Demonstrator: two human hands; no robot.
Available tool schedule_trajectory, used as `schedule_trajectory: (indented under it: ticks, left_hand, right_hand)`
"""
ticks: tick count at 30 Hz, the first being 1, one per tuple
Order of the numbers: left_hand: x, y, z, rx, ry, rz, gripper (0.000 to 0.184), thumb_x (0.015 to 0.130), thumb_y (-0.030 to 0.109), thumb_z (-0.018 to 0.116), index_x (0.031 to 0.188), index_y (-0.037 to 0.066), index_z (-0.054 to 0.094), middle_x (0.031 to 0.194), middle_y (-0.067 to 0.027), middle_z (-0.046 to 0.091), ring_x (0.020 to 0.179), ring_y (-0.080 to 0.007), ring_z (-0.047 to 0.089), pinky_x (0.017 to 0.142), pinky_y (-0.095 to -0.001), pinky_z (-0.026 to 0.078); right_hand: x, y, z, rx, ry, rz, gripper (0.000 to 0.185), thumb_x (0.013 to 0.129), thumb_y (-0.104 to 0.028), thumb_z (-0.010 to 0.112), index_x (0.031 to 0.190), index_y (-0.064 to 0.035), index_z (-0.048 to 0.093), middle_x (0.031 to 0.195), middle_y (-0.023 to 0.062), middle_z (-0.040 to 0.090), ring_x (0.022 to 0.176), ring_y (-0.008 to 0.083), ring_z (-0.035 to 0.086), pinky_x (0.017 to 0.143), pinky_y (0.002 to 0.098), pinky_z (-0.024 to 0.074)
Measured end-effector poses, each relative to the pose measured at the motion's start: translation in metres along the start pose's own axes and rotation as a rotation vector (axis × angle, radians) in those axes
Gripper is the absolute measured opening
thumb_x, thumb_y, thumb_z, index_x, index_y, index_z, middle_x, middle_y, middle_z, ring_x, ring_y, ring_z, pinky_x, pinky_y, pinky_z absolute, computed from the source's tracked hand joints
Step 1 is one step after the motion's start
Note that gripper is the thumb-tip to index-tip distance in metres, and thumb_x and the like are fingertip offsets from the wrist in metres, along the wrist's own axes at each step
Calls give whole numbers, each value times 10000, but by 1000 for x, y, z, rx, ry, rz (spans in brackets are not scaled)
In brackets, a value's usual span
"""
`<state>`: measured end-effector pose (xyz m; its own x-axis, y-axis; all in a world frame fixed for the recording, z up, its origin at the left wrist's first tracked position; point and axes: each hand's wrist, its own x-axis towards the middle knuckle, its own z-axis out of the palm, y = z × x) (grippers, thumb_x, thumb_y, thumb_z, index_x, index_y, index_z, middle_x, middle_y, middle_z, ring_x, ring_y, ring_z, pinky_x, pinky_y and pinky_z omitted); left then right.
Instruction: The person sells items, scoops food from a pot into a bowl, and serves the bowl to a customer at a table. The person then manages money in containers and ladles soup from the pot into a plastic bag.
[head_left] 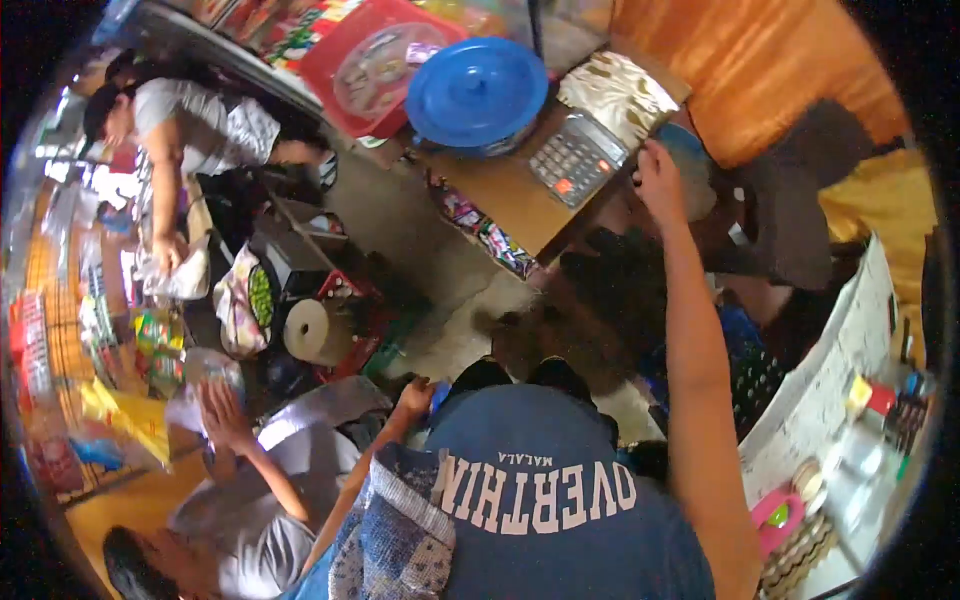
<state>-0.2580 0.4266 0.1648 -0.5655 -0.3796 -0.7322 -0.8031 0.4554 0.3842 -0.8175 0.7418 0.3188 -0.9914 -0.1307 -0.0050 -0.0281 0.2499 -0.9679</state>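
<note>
My right arm reaches forward, and my right hand (658,182) is closed beside the corner of a brown table (520,212), close to a black calculator (580,160). What its curled fingers hold, if anything, is hidden. Left of my body, my left hand (412,400) is also closed, next to a small blue thing (438,397). I cannot make out whether it grips that. Behind the calculator lies a shiny gold-coloured wrapper (618,95). A blue lidded tub (476,92) stands left of it.
A red basin (335,65) sits beyond the tub. Small packets (480,228) hang along the table's edge. One person (190,125) reaches over goods at far left; another (245,520) sits close on my left, hand raised. Chairs (810,190) stand right, near an orange curtain (760,70).
</note>
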Motion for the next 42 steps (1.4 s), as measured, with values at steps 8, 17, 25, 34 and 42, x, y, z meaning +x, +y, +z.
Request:
schedule_trajectory:
  ticks: [8, 17, 25, 34, 42]
  left_hand:
    - [-53, 24, 51, -359, 279, -174, 513, 861, 386, 543, 1187, -10, 572, 1109, -249, 619, 1066, -374, 589, 902, -388, 457]
    - [-51, 106, 27, -387, 222, -181, 556, 866, 397, 529, 1238, -17, 534, 1241, -250, 549, 1181, -373, 510, 994, -409, 396]
    - [-39, 256, -60, -879, 29, 461, 533, 924, 245, 582, 1361, 3, 396, 1266, -140, 536, 1123, -196, 519, 957, -321, 424]
    - [-94, 454, -92, -903, 190, 696, 374, 882, 320, 638, 1087, 9, 605, 1001, -83, 646, 927, -159, 591, 856, -309, 475]
    - [-93, 455, -98, -1203, 186, 610, 379, 960, 363, 500, 994, 5, 617, 885, -46, 645, 735, -116, 589, 658, -271, 475]
  right_hand:
    - [133, 37, 2, -128, -215, -78, 301, 925, -168, 520, 1161, 4, 591, 845, 44, 636, 686, 106, 575, 568, 246, 466]
    - [175, 29, 1, -990, -252, -408, 437, 871, -327, 572, 1190, -28, 554, 1120, 236, 585, 998, 358, 580, 878, 400, 451]
    - [2, 17, -72, 491, -392, 260, 333, 880, -263, 576, 1142, -58, 547, 1049, 66, 614, 896, 211, 611, 797, 363, 503]
    - [-168, -75, 48, 496, -762, 160, 369, 926, -289, 536, 1185, -26, 520, 1090, 74, 600, 962, 188, 593, 793, 354, 508]
    - [-178, -100, 81, 452, -502, -221, 333, 944, -266, 516, 1194, -46, 526, 1100, 64, 596, 984, 194, 584, 804, 354, 505]
